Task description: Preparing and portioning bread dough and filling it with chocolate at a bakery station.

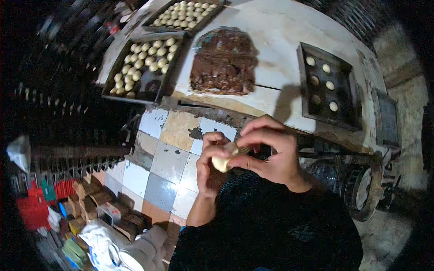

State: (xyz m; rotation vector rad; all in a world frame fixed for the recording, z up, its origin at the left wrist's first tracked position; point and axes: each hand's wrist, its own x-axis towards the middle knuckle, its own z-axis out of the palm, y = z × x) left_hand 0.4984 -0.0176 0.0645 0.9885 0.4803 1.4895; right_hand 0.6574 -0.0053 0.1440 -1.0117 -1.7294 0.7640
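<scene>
Between my two hands is a pale piece of dough [220,163], held in front of my dark shirt. My left hand [210,158] is curled round it from the left. From the right, my right hand [273,151] pinches at the same dough with thumb and fingers. A dark brown, sticky-looking mound of filling [224,63] lies on the pale worktable [280,40] beyond my hands. At the right of the table a dark metal tray [316,110] holds several spaced dough balls [329,85].
Two more dark trays, a near one [156,95] and a far one [143,27], hold many dough balls at the table's left. Below are floor tiles [160,176], with wooden blocks [88,198], a red crate [32,212] and white sacks [101,241] at lower left. A wheel-like machine part [361,189] stands right.
</scene>
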